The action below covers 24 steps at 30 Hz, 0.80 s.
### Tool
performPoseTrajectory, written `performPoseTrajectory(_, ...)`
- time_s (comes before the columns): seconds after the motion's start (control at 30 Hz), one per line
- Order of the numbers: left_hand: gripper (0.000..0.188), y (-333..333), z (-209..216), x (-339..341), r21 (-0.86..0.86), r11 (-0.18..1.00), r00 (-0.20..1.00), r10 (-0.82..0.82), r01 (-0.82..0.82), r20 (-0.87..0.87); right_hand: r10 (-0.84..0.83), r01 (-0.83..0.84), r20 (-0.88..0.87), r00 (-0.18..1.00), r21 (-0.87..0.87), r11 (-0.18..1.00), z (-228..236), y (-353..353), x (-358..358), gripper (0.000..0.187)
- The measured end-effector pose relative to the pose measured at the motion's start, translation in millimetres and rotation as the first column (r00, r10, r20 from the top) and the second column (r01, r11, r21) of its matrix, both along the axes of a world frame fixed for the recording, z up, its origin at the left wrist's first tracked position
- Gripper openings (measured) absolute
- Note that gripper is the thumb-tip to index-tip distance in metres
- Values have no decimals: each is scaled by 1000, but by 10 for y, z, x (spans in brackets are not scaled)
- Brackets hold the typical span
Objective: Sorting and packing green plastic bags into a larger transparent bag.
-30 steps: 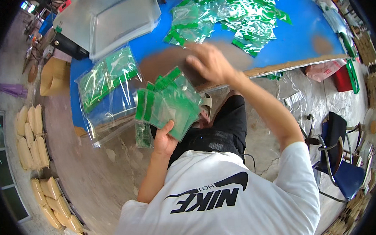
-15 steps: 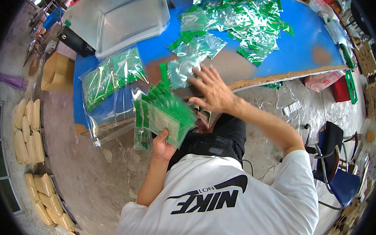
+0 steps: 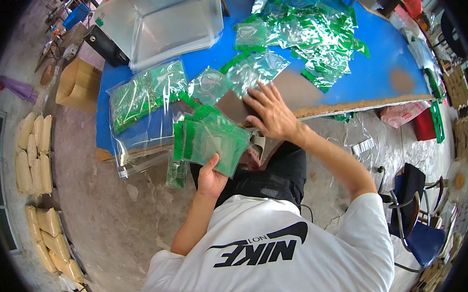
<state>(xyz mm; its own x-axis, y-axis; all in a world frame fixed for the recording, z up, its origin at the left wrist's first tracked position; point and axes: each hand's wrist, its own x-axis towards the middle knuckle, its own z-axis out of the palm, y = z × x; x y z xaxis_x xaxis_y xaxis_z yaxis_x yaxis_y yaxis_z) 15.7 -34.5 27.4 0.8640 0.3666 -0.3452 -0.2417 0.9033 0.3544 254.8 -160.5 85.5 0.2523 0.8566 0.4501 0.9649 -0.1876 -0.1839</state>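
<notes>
My left hand (image 3: 213, 180) grips a fanned stack of clear, green-edged plastic packets (image 3: 212, 139) by its near corner, thumb on top, in front of the table edge. My right hand (image 3: 275, 112) reaches over that edge with fingers stretched, its fingertips at a loose packet (image 3: 259, 70); whether they touch it I cannot tell. Between the stack and that packet, another clear packet (image 3: 209, 86) lies flat. Farther off spreads a shiny heap of similar packets (image 3: 318, 33). To the left lies a large clear bag (image 3: 149, 92) with green packets in it, its open end hanging over the edge.
A blue table (image 3: 378, 69) with a worn, bare front edge stretches ahead. Clear plastic sheets (image 3: 175, 30) lie at its far left, beside a black box-like object (image 3: 104, 46). A brown paper bag (image 3: 78, 86) stands left of the table. Chairs (image 3: 424, 242) are at the right.
A packet near my right fingers now lies farther left, closer to the held stack. My left hand and the stack have shifted slightly right. My right hand stays spread over the table edge.
</notes>
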Motion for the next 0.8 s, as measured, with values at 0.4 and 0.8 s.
performPoseTrajectory(0.4, 53, 15, 124, 39, -60, 998, 998, -30, 33, 54, 162, -97, -312, 936, 215, 972, 51, 931, 284, 32)
performPoseTrajectory(0.8, 53, -31, 88, 105, 24, 999, 999, -43, 42, 20, 52, -51, -26, 998, 29, 998, 133, 265, 90, 38)
